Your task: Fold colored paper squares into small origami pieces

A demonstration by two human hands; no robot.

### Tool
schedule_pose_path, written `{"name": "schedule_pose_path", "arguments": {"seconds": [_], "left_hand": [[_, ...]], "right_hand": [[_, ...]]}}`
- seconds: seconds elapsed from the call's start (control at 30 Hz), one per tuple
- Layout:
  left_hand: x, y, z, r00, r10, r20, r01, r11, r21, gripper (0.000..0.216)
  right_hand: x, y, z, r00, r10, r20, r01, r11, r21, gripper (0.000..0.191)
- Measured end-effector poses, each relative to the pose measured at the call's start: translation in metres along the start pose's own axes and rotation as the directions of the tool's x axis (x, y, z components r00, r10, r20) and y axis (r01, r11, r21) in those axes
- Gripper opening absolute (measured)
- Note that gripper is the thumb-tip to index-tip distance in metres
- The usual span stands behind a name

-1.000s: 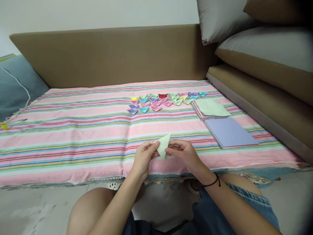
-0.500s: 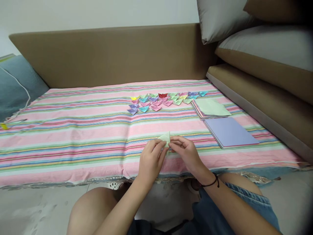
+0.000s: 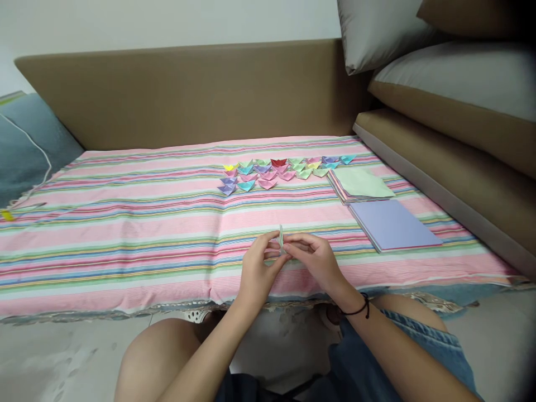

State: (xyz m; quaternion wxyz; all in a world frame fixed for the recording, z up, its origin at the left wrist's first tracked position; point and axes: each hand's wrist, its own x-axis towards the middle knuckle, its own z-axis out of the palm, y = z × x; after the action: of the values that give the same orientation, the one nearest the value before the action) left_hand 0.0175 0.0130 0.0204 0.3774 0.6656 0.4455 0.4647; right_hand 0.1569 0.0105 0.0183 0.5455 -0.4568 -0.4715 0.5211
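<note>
A small pale green folded paper (image 3: 281, 235) is held edge-on between my hands, above the near part of the striped cloth. My left hand (image 3: 260, 268) has its fingers and thumb curved around the left and lower side of the paper. From the right, my right hand (image 3: 313, 257) pinches the paper between thumb and fingers. The fingertips of both hands nearly meet and cover its lower part. Beyond them stand several small folded paper boats (image 3: 268, 183) in rows, in pink, purple, blue, green, yellow and red.
A stack of light green paper (image 3: 362, 183) and a stack of lilac paper (image 3: 396, 224) lie to the right on the striped cloth (image 3: 125, 234). Grey and brown cushions (image 3: 452, 84) pile up at the right. A brown backboard (image 3: 201, 97) runs behind.
The folded paper has turned from showing its triangular face to standing edge-on. My left fingers have opened out somewhat around it, and my right hand has shifted slightly left.
</note>
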Motion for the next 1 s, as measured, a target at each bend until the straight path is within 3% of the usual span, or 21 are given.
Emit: {"name": "schedule_pose_path", "arguments": {"seconds": [0.37,0.5,0.63,0.73,0.83,1.0], "left_hand": [[0.002,0.004,0.0,0.994,-0.107,0.022,0.11,0.979,-0.171,0.034],[-0.002,0.004,0.003,0.999,-0.041,0.034,0.043,0.995,-0.089,0.033],[-0.006,0.0,0.008,0.995,0.064,0.076,-0.068,0.997,0.041,0.037],[-0.005,-0.003,0.007,0.985,0.142,0.095,-0.153,0.982,0.114,0.037],[0.0,-0.003,0.001,0.977,0.192,0.088,-0.206,0.961,0.186,0.032],[0.007,-0.002,-0.012,0.989,0.142,0.05,-0.146,0.985,0.093,0.017]], "right_hand": [[0.003,0.0,-0.002,0.998,-0.012,-0.054,0.008,0.998,-0.067,0.019],[0.001,0.001,0.003,0.989,-0.117,-0.088,0.101,0.981,-0.168,0.019],[0.0,0.005,0.005,0.987,-0.142,-0.079,0.118,0.961,-0.25,0.018],[0.004,0.006,0.002,0.991,-0.127,-0.044,0.118,0.98,-0.163,0.014],[0.007,0.004,-0.003,0.999,-0.034,-0.023,0.034,0.999,-0.01,0.017],[0.007,-0.001,-0.006,0.992,0.113,0.061,-0.12,0.985,0.122,0.022]]}}
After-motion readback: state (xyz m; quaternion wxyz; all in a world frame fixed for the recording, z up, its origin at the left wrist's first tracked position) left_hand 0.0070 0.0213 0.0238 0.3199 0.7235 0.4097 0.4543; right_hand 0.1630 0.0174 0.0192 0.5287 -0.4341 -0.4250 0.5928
